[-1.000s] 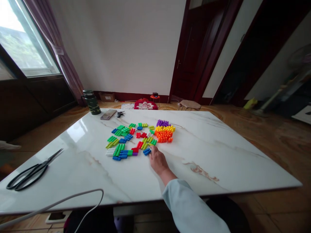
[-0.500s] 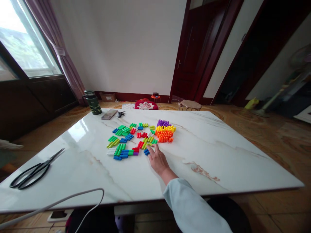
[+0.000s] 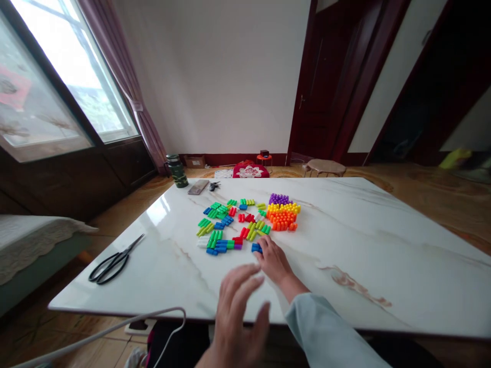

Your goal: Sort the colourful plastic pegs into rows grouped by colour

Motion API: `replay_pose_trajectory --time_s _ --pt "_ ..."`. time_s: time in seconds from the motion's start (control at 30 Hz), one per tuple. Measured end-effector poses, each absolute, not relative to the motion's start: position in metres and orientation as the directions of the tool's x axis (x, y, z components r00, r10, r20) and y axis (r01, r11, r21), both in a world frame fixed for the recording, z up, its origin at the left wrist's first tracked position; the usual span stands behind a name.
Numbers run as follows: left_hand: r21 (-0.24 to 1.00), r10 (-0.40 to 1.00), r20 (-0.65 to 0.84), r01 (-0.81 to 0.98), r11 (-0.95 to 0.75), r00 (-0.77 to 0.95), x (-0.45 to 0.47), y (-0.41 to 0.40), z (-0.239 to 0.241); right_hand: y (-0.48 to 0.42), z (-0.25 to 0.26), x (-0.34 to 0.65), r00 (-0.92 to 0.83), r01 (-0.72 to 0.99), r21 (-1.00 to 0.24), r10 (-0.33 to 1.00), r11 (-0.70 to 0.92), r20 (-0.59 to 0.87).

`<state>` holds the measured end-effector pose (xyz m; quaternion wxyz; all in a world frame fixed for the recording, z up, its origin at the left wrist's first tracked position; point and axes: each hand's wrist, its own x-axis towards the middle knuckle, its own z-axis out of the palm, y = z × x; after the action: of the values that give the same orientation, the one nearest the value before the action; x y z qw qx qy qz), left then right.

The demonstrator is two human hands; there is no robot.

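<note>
Many small plastic pegs lie in a colourful spread (image 3: pixel 233 225) on the white marble table (image 3: pixel 345 245): green, blue, red and yellow-green ones lie loose. Beside them on the right, purple, yellow and orange pegs (image 3: pixel 283 212) stand sorted in rows. My right hand (image 3: pixel 273 260) rests on the table at the near edge of the spread, fingertips pinched on a blue peg (image 3: pixel 256 248). My left hand (image 3: pixel 238 317) hovers low in front of me, fingers spread, holding nothing.
Black scissors (image 3: pixel 115 260) lie at the table's left. A phone (image 3: pixel 198 187) and keys (image 3: pixel 213 185) sit at the far edge, a dark bottle (image 3: pixel 177 170) on the floor beyond. A white cable (image 3: pixel 126 327) curves under the near edge. A bed (image 3: pixel 34 240) stands left.
The view has swung left and my left hand has risen into view with fingers spread. My right hand stays at the blue peg by the spread's near edge.
</note>
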<state>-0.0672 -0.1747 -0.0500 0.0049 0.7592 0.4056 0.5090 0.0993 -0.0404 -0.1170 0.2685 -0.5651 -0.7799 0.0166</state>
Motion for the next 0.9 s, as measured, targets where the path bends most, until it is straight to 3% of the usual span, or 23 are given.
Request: replay_pose_trajectory --time_s 0.17,0.3,0.47,0.6,0.67,0.8,0.9 --pt "0.366 0.860 0.510 0.899 -0.240 0.022 -0.106 -0.075 -0.064 -0.041 -0.113 0.099 -0.227 0.869 -0.336 0.896 0.364 0.382" --pt "0.260 0.968 0.249 0.965 -0.026 -0.041 -0.122 -0.045 -0.077 -0.041 -0.112 0.099 -0.229 0.867 -0.338 0.896 0.366 0.380" --pt "0.273 0.985 0.169 0.962 -0.018 -0.030 -0.111 -0.029 -0.091 -0.040 -0.112 0.098 -0.228 0.870 -0.334 0.895 0.364 0.383" --pt "0.412 0.952 0.303 0.896 -0.166 0.037 -0.110 -0.019 -0.098 -0.039 -0.114 0.098 -0.230 0.861 -0.336 0.882 0.381 0.411" --pt "0.470 0.926 0.377 0.863 -0.184 -0.007 -0.112 -0.013 -0.095 -0.039 -0.115 0.099 -0.231 0.859 -0.335 0.878 0.386 0.420" --pt "0.459 0.954 0.230 0.886 0.070 -0.194 -0.113 0.011 -0.083 -0.039 -0.114 0.098 -0.227 0.864 -0.333 0.883 0.377 0.410" --pt "0.443 0.969 0.112 0.884 0.149 -0.219 -0.109 0.036 -0.076 -0.040 -0.112 0.098 -0.220 0.868 -0.335 0.889 0.366 0.402"
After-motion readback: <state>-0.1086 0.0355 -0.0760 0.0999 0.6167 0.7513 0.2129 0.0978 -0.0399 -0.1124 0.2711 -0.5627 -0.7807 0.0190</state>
